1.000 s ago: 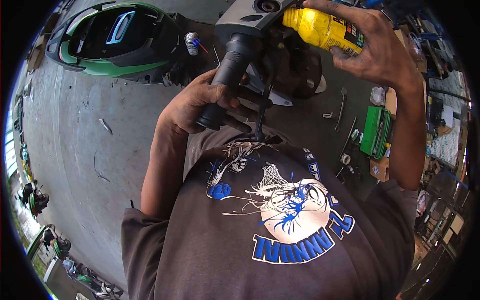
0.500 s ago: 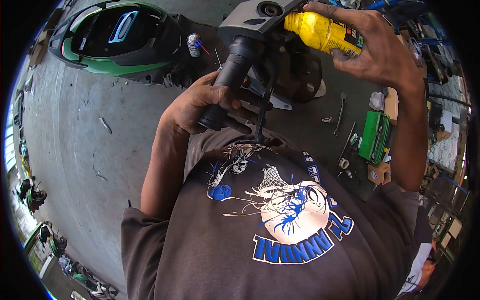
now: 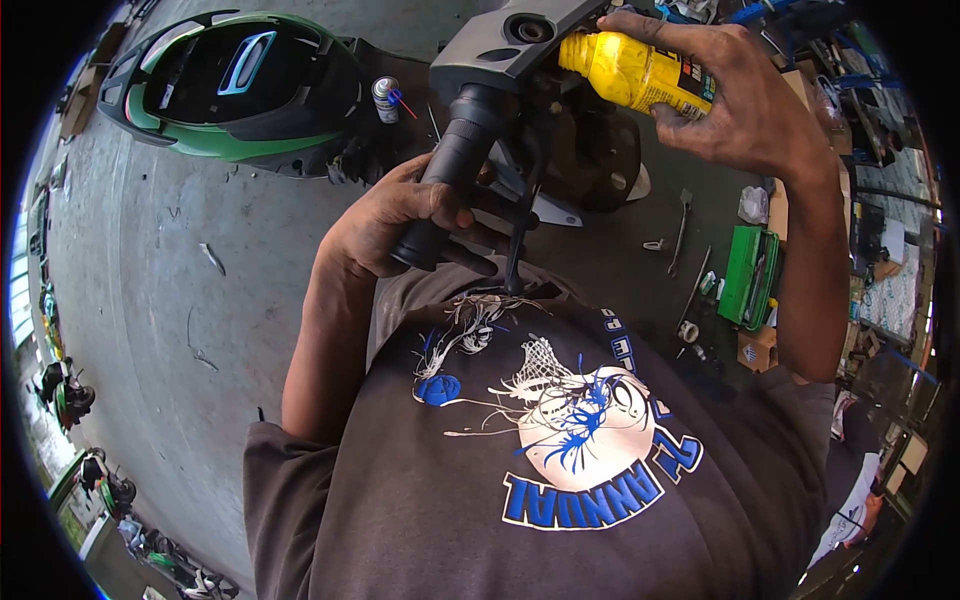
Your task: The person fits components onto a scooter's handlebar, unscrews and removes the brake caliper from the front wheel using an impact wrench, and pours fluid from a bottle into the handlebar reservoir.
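Note:
My left hand is wrapped around the black rubber handlebar grip, its fingers reaching toward the black brake lever. The grip comes out of a dark grey handlebar cover with a round socket in it. In my right hand is a yellow plastic bottle with a dark label, tilted on its side. Its neck points left and meets the side of the handlebar cover; the bottle's mouth is hidden there, and I cannot tell whether anything flows out.
Green-and-black vehicle bodywork lies at upper left beside a spray can with a red straw. On the floor to the right are a wrench, a green toolbox and a small cardboard box. Another person shows at lower right.
The handlebar, both hands and the bottle sit slightly further left in the view. Both holds are the same, and the bottle's neck stays against the cover.

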`<action>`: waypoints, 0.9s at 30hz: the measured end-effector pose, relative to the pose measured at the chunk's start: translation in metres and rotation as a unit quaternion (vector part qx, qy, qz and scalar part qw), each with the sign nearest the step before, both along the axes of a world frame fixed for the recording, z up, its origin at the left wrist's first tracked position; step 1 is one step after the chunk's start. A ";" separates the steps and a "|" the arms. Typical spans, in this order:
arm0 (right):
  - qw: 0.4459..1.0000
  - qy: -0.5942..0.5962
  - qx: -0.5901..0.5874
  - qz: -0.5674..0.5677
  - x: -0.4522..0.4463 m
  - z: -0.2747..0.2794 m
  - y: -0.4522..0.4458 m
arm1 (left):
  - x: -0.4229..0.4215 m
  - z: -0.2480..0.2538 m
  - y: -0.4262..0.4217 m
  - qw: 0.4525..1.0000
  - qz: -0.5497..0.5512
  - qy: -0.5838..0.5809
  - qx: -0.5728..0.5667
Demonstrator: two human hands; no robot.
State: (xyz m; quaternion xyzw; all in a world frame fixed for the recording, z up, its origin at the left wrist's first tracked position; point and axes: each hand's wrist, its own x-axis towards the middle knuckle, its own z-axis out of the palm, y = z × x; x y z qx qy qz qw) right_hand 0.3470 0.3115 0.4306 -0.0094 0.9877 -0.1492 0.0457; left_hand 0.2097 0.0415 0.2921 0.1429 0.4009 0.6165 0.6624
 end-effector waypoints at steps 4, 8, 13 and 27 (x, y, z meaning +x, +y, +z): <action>0.998 0.012 0.047 0.030 -0.001 0.006 -0.008 | -0.002 -0.005 0.000 1.000 0.001 -0.022 0.004; 0.995 0.054 0.055 0.064 -0.003 0.008 -0.011 | -0.002 -0.004 -0.001 1.000 0.009 -0.020 -0.010; 0.998 -0.034 0.045 -0.011 -0.007 0.008 -0.008 | -0.008 -0.019 -0.003 1.000 -0.001 0.006 -0.005; 0.997 -0.066 0.027 -0.030 -0.002 0.006 -0.004 | -0.003 -0.018 -0.003 0.999 0.026 -0.034 -0.021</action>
